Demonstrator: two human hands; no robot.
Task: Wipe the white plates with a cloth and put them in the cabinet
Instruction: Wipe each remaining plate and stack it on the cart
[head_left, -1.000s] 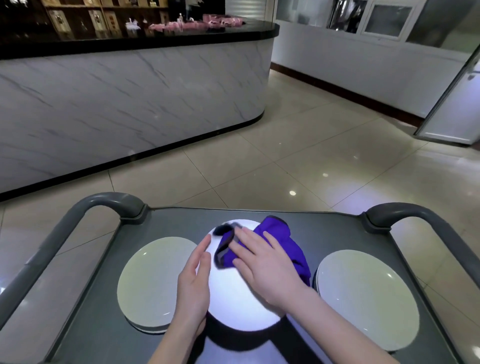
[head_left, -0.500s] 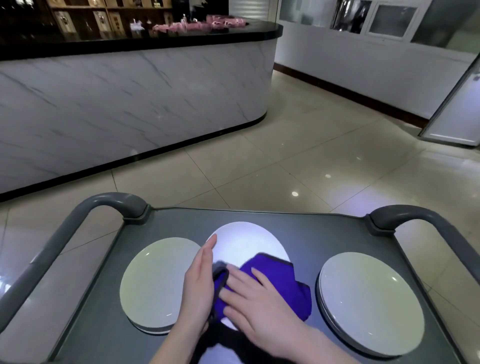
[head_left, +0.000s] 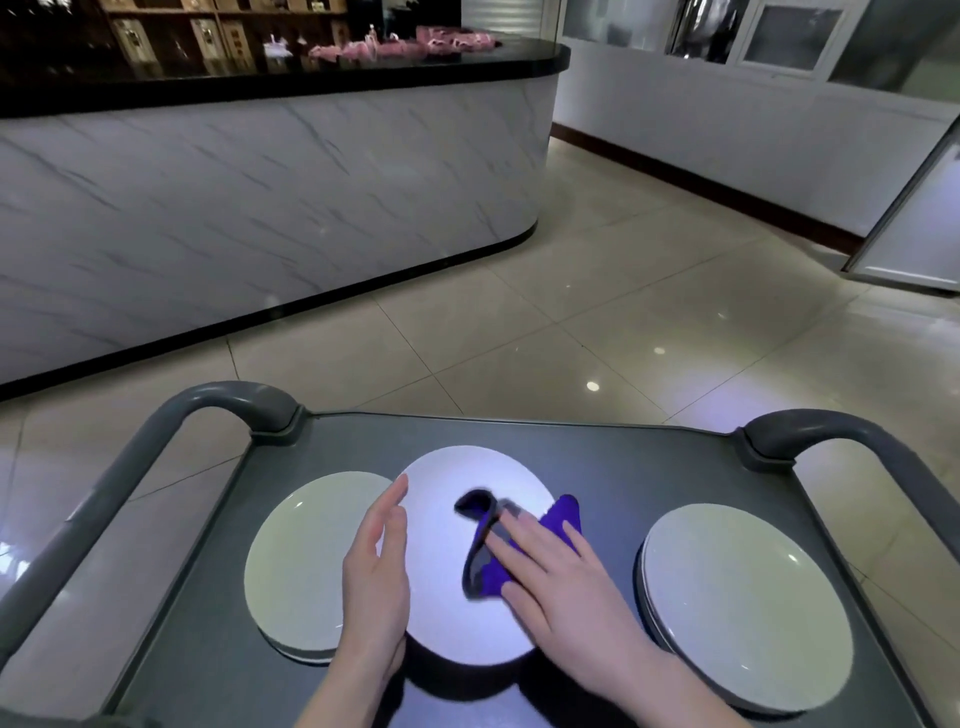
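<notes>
Middle white plate (head_left: 441, 582) on the grey trolley top (head_left: 649, 467), between the left plate (head_left: 298, 561) and the right plate (head_left: 748, 608). We press the purple cloth (head_left: 558, 514) onto its right half with the flat, ungrasping right hand (head_left: 563, 582). The bare left half lies toward the left hand (head_left: 376, 577), which rests straight-fingered against that rim, clasping nothing.

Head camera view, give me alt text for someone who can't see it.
A right hand presses a purple cloth onto the middle white plate on a grey cart, while the left hand rests against that plate's rim. The left plate and right plate flank it.
</notes>
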